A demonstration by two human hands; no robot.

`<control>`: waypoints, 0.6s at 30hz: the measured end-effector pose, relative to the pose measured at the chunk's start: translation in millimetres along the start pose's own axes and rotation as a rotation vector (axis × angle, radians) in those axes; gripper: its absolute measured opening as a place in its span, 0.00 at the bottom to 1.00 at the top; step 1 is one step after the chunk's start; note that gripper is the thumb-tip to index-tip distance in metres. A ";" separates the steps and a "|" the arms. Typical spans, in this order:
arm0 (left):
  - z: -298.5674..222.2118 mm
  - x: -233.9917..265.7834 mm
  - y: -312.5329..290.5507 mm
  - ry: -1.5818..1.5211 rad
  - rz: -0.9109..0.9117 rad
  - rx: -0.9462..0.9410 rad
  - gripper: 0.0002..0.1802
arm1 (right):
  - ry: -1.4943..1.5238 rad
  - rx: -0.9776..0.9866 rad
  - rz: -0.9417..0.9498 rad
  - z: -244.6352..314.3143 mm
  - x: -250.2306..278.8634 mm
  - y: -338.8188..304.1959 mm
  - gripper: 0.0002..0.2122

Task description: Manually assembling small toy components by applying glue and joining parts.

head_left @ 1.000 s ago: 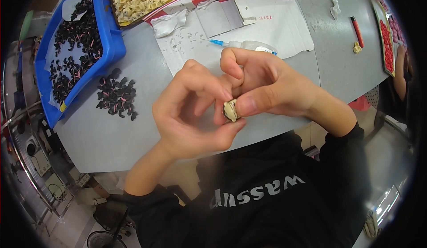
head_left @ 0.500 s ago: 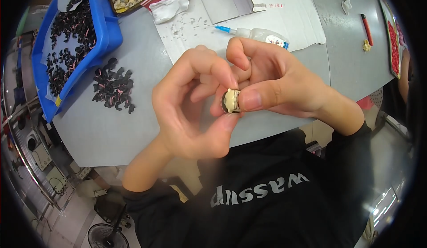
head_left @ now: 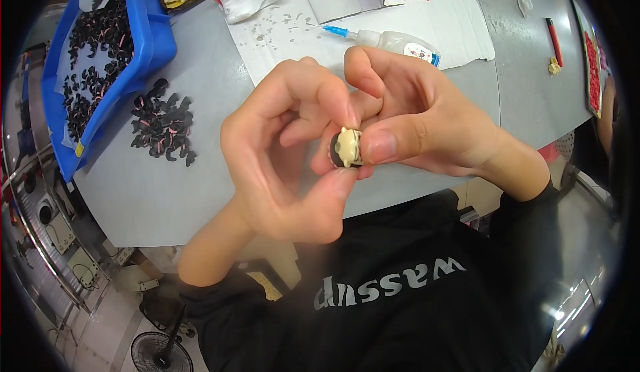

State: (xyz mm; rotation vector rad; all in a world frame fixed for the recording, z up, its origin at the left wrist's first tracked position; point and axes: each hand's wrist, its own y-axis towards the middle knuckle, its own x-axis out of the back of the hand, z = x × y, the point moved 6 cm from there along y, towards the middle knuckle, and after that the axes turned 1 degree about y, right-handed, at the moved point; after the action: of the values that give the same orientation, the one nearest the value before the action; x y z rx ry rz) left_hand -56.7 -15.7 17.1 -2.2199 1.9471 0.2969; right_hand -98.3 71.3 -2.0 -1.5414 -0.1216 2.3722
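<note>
Pinching small cream-and-black piece (head_left: 347,148), left hand (head_left: 257,152), right hand (head_left: 433,122) both clamped on it.

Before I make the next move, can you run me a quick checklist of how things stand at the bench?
1. Left hand grip on the small cream-and-dark piece: ok, held between thumb and index finger.
2. Right hand on the piece: ok, thumb against its right side.
3. Piece's far side visible: not ok, hidden from this view.
4. Blue-tipped bottle upright: not ok, lying on its side on the white cardboard.
5. Amount of liquid in the bottle: cannot tell.
6. Loose black pile apart from the left hand: ok, bare tabletop shows between.
</note>
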 end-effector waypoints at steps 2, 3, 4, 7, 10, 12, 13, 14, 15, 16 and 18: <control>-0.7 -0.2 -1.0 0.003 -0.005 -0.011 0.21 | -0.009 -0.004 -0.004 -0.5 -0.3 0.3 0.16; 0.2 -0.7 -2.4 -0.006 -0.014 0.017 0.21 | -0.019 -0.008 -0.009 -0.7 0.0 0.4 0.16; 1.6 -0.6 -3.1 -0.015 -0.023 0.045 0.20 | -0.019 -0.008 -0.010 -0.6 0.3 0.2 0.16; -0.1 2.6 0.7 0.062 0.045 -0.043 0.20 | -0.029 -0.019 -0.012 -0.2 0.3 -0.2 0.17; -0.6 3.7 -0.9 0.104 0.048 -0.022 0.20 | -0.076 -0.047 -0.027 -0.7 0.6 -0.3 0.18; -0.8 3.4 0.2 0.095 0.071 -0.050 0.20 | -0.082 -0.038 -0.058 -0.7 1.5 -0.7 0.19; -1.7 2.6 0.5 0.088 0.093 -0.078 0.20 | -0.083 -0.038 -0.060 -0.5 1.4 -0.9 0.19; -1.4 3.8 0.4 0.088 0.092 -0.080 0.20 | -0.098 -0.041 -0.065 -0.4 1.4 -0.9 0.19; -2.7 3.7 -0.1 0.113 0.113 -0.111 0.20 | -0.112 -0.045 -0.071 -0.1 1.4 -1.0 0.19; -3.9 3.1 -0.8 0.137 0.134 -0.143 0.19 | -0.114 -0.045 -0.070 0.8 1.1 -1.3 0.19; -7.9 1.1 -3.3 0.162 0.133 -0.204 0.19 | -0.110 -0.068 -0.016 2.4 -3.9 -2.1 0.20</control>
State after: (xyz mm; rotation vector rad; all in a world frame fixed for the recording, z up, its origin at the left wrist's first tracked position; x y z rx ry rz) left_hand -53.0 -18.4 24.5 -2.3065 2.2473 0.3592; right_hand -98.6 72.4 3.0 -1.4337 -0.2398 2.4635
